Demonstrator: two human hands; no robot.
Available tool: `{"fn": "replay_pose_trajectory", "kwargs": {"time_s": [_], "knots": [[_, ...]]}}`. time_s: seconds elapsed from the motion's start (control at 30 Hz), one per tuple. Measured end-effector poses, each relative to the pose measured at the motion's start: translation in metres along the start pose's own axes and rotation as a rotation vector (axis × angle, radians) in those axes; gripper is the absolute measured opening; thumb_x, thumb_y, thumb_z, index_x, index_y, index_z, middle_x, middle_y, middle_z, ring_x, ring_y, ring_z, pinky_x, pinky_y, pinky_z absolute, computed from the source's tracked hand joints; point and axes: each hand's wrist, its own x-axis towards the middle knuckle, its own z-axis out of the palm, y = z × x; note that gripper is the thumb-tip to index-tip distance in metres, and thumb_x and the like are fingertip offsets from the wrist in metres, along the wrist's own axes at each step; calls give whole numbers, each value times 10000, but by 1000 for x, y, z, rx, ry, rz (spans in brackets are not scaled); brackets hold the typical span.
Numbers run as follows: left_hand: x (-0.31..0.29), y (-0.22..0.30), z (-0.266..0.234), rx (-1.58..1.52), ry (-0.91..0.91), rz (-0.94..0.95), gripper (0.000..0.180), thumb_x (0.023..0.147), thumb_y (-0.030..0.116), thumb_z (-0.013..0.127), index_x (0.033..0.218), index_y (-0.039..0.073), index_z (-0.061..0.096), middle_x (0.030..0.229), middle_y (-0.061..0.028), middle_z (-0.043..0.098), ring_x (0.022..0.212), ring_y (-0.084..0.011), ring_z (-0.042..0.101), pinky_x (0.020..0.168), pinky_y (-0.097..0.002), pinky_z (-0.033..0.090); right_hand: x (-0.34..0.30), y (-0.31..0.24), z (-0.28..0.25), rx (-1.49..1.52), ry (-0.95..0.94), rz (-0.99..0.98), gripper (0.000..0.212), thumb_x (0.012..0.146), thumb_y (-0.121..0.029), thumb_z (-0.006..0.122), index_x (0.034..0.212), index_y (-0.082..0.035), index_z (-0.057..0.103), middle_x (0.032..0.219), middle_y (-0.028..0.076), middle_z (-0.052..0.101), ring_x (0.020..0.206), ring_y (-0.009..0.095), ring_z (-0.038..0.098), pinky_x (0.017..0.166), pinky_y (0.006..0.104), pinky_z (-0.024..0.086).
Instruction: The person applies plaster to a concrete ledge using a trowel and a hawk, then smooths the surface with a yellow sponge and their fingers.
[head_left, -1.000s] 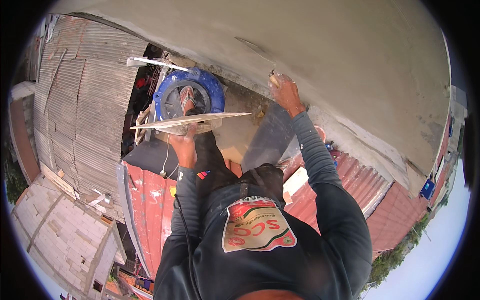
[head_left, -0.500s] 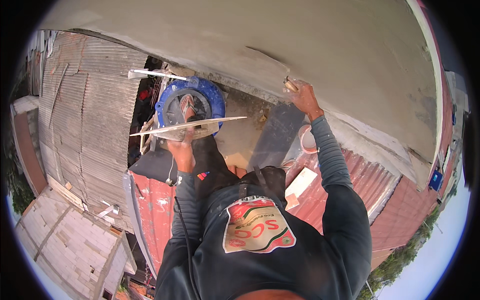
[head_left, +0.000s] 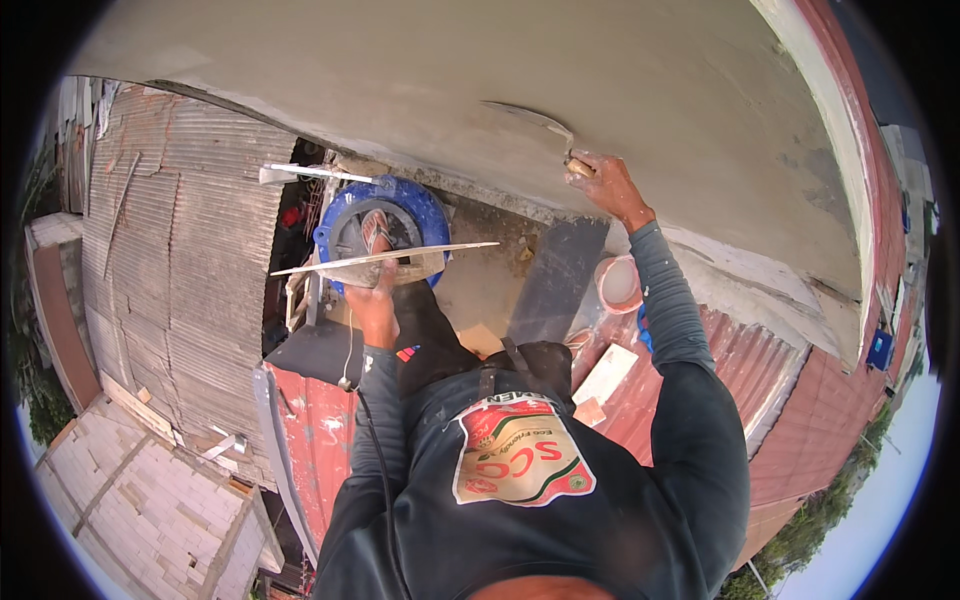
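My right hand (head_left: pixel 610 187) is closed round the wooden handle of a trowel (head_left: pixel 533 113). The thin metal blade lies along the smooth grey plastered wall (head_left: pixel 680 100), its face turned mostly edge-on; whether its whole length touches the plaster I cannot tell. Lower and to the left, my left hand (head_left: pixel 374 312) grips a flat plasterer's hawk (head_left: pixel 395 260) from underneath. The hawk is seen nearly edge-on and tilts slightly, its right end higher in the picture. Most of its top face is hidden.
One sandalled foot (head_left: pixel 376 230) rests on a blue drum (head_left: pixel 432 215) behind the hawk. A pale bucket (head_left: pixel 619 285) stands beside my right forearm. Red corrugated roofing (head_left: pixel 700 400) lies below, with a white board (head_left: pixel 606 373) on it. Grey corrugated roofing (head_left: pixel 180 200) spreads at the left.
The trowel blade has tilted, showing more of its curve and neck. My right hand has shifted slightly right. The hawk stays held, a little further right in the picture; the view has shifted too.
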Motion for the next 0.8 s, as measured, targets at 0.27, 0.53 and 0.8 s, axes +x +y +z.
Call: {"fn": "replay_pose_trajectory", "kwargs": {"time_s": [0.27, 0.53, 0.8], "knots": [[-7, 13, 9, -86, 3, 29, 333, 853, 113, 781, 1088, -26, 589, 1008, -105, 679, 874, -174, 646, 749, -303, 497, -17, 36, 41, -242, -65, -61, 339, 849, -268, 690, 994, 37, 657, 970, 229, 675, 951, 416, 647, 889, 457, 512], [-11, 34, 19, -101, -98, 74, 424, 837, 55, 774, 1187, -50, 559, 1099, -129, 663, 951, -203, 658, 833, -340, 542, -53, -46, -52, 83, 152, -135, 466, 855, -323, 717, 1188, -1, 666, 1088, 228, 694, 997, 391, 661, 891, 414, 523], [-27, 98, 56, -101, -95, 174, 446, 829, 60, 796, 1200, -35, 569, 1054, -101, 658, 854, -173, 624, 681, -298, 537, -123, -119, -94, 158, 614, -491, 454, 822, -219, 792, 1144, 72, 660, 997, 212, 711, 884, 338, 696, 781, 397, 552]]}}
